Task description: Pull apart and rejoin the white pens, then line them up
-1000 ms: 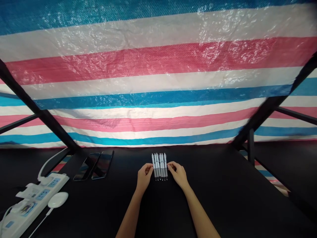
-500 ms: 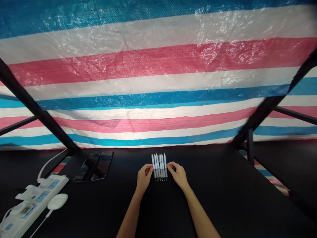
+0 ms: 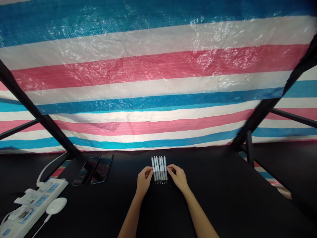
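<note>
Touching pens (image 3: 158, 171) low in the middle with left hand (image 3: 143, 181) and right hand (image 3: 180, 179) at opposite sides, hard to tell if pinching, likely to hold them neat.

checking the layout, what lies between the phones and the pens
From the phones across to the pens, the head view shows black tabletop, then the left hand, its fingertips at the nearest pen.

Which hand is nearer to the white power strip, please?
Left: the left hand sits right of the power strip, just left of the pens; the right hand is farther right, beyond the pens.
</note>
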The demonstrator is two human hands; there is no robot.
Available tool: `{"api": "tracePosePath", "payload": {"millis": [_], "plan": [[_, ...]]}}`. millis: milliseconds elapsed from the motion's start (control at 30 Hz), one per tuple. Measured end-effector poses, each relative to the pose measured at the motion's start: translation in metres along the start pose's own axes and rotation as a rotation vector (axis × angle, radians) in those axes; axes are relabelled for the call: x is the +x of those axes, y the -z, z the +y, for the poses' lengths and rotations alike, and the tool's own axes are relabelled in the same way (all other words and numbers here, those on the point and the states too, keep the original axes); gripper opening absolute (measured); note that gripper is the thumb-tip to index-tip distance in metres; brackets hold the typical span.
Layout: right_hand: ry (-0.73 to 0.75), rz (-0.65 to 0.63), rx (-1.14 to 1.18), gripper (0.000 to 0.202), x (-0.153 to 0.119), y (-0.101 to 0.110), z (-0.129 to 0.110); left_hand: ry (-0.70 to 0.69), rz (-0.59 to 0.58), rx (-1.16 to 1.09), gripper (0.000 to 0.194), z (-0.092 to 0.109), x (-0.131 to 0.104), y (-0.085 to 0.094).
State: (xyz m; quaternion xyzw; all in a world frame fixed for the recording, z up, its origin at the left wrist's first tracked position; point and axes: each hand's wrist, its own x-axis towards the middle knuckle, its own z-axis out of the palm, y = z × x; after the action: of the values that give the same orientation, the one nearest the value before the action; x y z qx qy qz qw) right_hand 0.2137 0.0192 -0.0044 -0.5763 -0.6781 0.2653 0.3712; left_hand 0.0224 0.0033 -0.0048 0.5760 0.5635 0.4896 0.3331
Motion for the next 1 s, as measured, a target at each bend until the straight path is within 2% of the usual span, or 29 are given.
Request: {"api": "tracePosePath", "payload": {"millis": [1000], "plan": [[-0.01, -0.016, -0.016, 0.027, -0.0003, 0.0013, -0.0024, 0.008, 0.0, -0.001, 0.024, -0.0002, 0.0001, -0.0002]]}}
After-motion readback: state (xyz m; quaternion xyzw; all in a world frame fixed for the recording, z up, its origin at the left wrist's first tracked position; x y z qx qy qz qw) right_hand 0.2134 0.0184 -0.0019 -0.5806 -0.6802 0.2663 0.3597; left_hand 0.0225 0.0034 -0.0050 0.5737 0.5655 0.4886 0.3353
